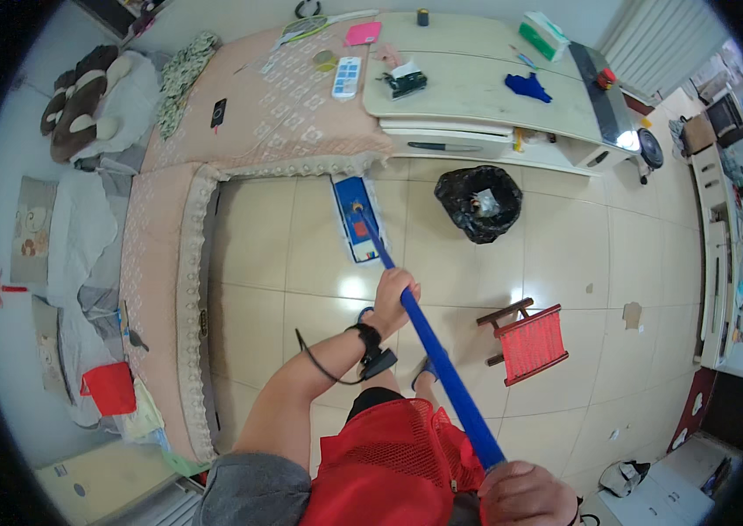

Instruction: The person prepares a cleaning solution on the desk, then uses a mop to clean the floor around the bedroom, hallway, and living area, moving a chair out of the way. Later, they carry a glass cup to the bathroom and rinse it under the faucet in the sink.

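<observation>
A flat mop's blue pole (440, 368) slants across the view from the lower right up to its head. My left hand (396, 296), with a black watch-like device (371, 352) and a dangling cord at the wrist, grips the pole partway down. At the pole's top end, my right hand (522, 493) is closed around it, close to my body. The flat mop head (352, 204), blue with a white fringed pad edge, lies on the tiled floor (253, 237) against the bed's lace-trimmed skirt. Part of its far end may be under the skirt.
A black bag-lined bin (480, 204) stands right of the mop head. Nearer me is a stool with a red woven seat (532, 345). Scraps of cardboard (632, 315) lie to the right. An L-shaped couch or bed (154, 263) and a pale low cabinet (463, 92) border the floor.
</observation>
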Demonstrator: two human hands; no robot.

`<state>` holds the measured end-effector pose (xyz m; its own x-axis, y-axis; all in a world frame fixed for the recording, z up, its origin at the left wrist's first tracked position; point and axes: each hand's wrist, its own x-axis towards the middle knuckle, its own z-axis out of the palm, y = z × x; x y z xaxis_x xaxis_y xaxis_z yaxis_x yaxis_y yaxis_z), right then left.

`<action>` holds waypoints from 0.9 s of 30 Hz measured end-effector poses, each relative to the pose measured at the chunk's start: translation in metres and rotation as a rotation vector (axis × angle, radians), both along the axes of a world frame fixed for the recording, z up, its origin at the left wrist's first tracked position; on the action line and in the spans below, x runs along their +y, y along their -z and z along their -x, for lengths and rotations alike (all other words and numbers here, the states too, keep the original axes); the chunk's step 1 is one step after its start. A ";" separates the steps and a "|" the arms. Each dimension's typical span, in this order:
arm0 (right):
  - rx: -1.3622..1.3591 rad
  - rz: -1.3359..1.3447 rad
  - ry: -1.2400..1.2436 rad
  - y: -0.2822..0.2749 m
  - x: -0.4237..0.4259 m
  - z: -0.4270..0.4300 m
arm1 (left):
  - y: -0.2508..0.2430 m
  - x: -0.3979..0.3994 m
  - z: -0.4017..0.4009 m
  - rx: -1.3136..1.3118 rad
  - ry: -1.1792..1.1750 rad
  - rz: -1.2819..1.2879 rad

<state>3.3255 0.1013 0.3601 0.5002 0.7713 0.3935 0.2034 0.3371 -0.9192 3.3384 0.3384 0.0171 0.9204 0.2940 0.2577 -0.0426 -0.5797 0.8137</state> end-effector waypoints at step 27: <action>0.014 -0.003 0.747 -0.005 -0.078 0.073 | -0.016 -0.096 -0.049 0.157 0.711 -0.196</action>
<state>3.2523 0.0232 0.3648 0.8955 0.2233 0.3850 0.3677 0.1162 -0.9227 3.3877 0.2425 0.0331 0.9013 -0.4227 0.0947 -0.3531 -0.5903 0.7259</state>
